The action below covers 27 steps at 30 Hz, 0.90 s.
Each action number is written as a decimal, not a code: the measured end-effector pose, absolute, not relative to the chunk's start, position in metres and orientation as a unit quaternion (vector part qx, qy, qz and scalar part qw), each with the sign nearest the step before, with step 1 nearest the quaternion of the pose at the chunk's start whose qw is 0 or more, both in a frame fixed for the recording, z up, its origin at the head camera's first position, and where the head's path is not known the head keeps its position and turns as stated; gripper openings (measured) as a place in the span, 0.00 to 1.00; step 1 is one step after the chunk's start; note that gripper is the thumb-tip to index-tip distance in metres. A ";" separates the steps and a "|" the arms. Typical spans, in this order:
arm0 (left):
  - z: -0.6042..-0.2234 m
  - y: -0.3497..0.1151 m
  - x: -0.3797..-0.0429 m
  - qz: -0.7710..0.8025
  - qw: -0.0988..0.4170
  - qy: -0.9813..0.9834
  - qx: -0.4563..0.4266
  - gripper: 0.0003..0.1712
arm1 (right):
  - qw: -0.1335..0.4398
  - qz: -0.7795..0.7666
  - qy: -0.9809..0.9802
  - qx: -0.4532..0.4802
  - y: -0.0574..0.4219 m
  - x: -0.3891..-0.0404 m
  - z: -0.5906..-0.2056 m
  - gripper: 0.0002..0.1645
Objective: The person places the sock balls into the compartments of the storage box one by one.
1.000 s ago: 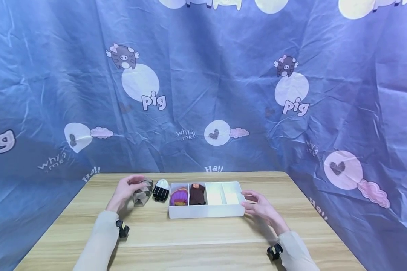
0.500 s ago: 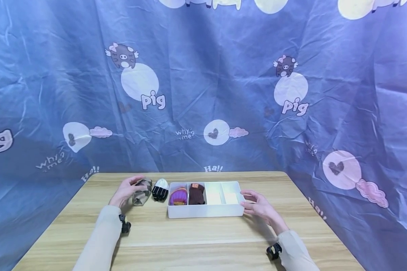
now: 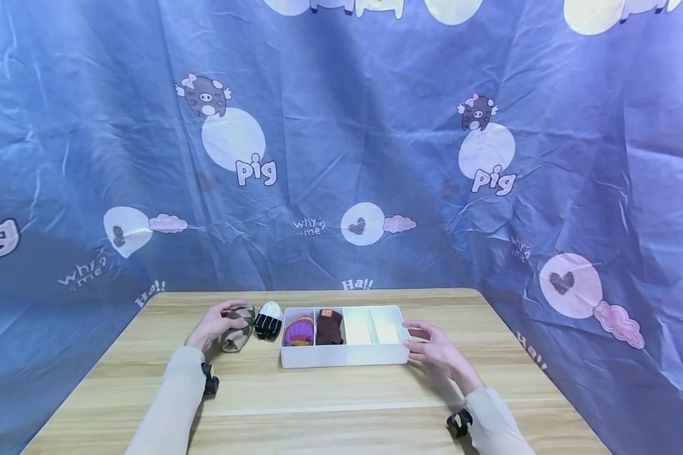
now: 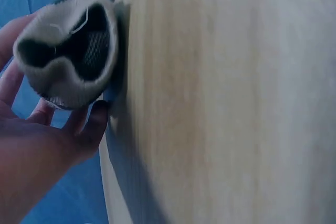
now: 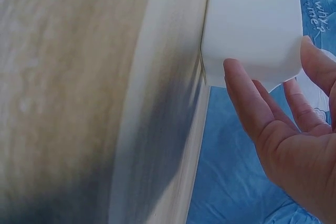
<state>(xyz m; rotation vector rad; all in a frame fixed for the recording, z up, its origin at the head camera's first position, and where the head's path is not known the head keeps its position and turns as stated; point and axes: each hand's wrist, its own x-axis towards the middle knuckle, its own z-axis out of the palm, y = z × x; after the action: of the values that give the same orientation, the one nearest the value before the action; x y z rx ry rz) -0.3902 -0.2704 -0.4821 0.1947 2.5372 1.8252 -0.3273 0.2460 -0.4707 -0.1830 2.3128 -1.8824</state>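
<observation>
In the head view, my left hand holds a rolled camouflage-pattern sock at the table's left. The left wrist view shows the fingers behind this sock and the thumb beneath, with its cuff opening facing the camera. Just right of it lies a rolled black-and-white striped sock. My right hand grips the right end of a white divided box, thumb at the front corner. A purple sock with orange trim sits in the leftmost compartment, and a brown sock with an orange label in the one beside it.
The two right compartments of the box show bare white floors. Everything stands on a wood-grain table, its back edge close behind the box. A blue curtain with pig prints hangs behind and at both sides.
My left fingers have closed further over the camouflage sock, which has tilted and shifted slightly toward me. The right hand and the box have stayed in place.
</observation>
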 end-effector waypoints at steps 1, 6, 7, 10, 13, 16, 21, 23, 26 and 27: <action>-0.482 -0.271 -0.390 0.581 0.006 0.812 0.060 0.39 | 0.076 -0.628 0.772 -0.060 0.246 -0.327 -0.471 0.34; -0.482 -0.271 -0.386 0.563 0.015 0.825 0.055 0.38 | 0.077 -0.628 0.772 -0.057 0.246 -0.328 -0.471 0.34; -0.482 -0.271 -0.386 0.562 0.016 0.826 0.051 0.38 | 0.077 -0.628 0.772 -0.056 0.246 -0.328 -0.471 0.34; -0.483 -0.270 -0.384 0.565 0.022 0.824 0.043 0.39 | 0.075 -0.629 0.772 -0.058 0.246 -0.329 -0.472 0.33; -0.484 -0.268 -0.381 0.570 0.029 0.820 0.038 0.41 | 0.073 -0.634 0.768 -0.055 0.246 -0.329 -0.473 0.32; -0.483 -0.267 -0.379 0.565 0.030 0.823 0.038 0.41 | 0.077 -0.633 0.768 -0.062 0.247 -0.328 -0.474 0.33; -0.482 -0.266 -0.377 0.549 0.018 0.835 0.038 0.39 | 0.080 -0.631 0.769 -0.062 0.248 -0.326 -0.473 0.33; -0.482 -0.268 -0.377 0.545 0.012 0.838 0.038 0.39 | 0.078 -0.631 0.770 -0.061 0.248 -0.326 -0.473 0.33; -0.481 -0.270 -0.377 0.540 0.000 0.841 0.030 0.39 | 0.074 -0.631 0.770 -0.058 0.248 -0.327 -0.472 0.32; -0.480 -0.271 -0.377 0.541 -0.004 0.841 0.027 0.39 | 0.073 -0.631 0.770 -0.057 0.249 -0.327 -0.473 0.32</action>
<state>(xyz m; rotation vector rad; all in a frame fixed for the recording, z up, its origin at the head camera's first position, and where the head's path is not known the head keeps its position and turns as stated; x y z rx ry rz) -0.3773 -0.2714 -0.4804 0.0850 2.6477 1.7032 -0.3271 0.2487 -0.4726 -0.1719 2.3125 -1.8959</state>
